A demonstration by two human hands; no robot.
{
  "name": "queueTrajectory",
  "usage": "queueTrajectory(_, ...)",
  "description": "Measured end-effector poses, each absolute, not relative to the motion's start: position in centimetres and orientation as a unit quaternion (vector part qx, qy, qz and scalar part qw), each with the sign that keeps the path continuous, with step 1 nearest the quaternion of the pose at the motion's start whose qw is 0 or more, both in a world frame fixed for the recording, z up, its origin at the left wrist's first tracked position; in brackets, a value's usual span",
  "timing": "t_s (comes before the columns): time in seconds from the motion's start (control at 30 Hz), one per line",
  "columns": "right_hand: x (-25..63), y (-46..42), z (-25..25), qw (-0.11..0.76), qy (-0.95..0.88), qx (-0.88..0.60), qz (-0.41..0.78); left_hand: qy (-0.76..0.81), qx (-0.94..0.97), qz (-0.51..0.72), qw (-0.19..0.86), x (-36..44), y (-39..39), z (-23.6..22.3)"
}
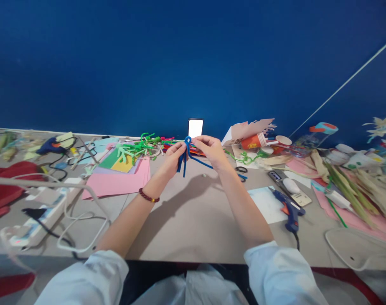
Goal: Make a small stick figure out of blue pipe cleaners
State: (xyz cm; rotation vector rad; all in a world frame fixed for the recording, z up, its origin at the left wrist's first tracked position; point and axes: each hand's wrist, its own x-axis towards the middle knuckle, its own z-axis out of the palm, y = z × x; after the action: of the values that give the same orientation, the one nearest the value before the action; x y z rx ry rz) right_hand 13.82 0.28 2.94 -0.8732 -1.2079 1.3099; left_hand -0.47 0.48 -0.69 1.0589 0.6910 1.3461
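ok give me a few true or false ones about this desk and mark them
1. The left hand and right hand both hold a looped blue pipe cleaner. True.
2. The beaded bracelet is on the right wrist. False: it is on the left wrist.
3. A blue hot glue gun lies on the table to the right of the right forearm. True.
4. The phone behind the hands has a dark screen. False: its screen shows bright white.

On your table (186, 237), a pipe cleaner (184, 159) sits between your left hand (174, 157) and right hand (210, 151), a phone (195, 128) behind, paper sheets (117, 182) left, a glue gun (290, 210) right.
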Motion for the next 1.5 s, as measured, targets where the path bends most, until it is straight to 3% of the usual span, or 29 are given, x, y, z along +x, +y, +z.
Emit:
queueTrajectory(0.3, 13.7, 1.2, 1.7, 0.499, -0.501, -0.372, 0.601, 0.333, 0.548, 0.605, 0.472, -0.2, 0.6, -1.3)
queueTrajectory(0.6, 13.8, 1.2, 1.6, 0.501, -0.488, -0.348, 0.624, 0.329, 0.521, 0.614, 0.493, 0.1, 0.5, -1.5)
queueTrajectory(0.83, 13.6, 1.5, 1.4, 0.475, -0.428, -0.311, 0.704, 0.350, 0.554, 0.629, 0.418, -0.2, 0.5, -1.2)
queueTrajectory(1.1, 13.6, 1.4, 1.7, 0.481, -0.405, -0.304, 0.716, 0.339, 0.558, 0.613, 0.444, -0.4, 0.7, -1.2)
queueTrajectory(1.5, 14.0, 1.6, 1.9, 0.484, -0.374, -0.328, 0.720, 0.358, 0.608, 0.587, 0.397, -0.7, 0.6, -0.4)
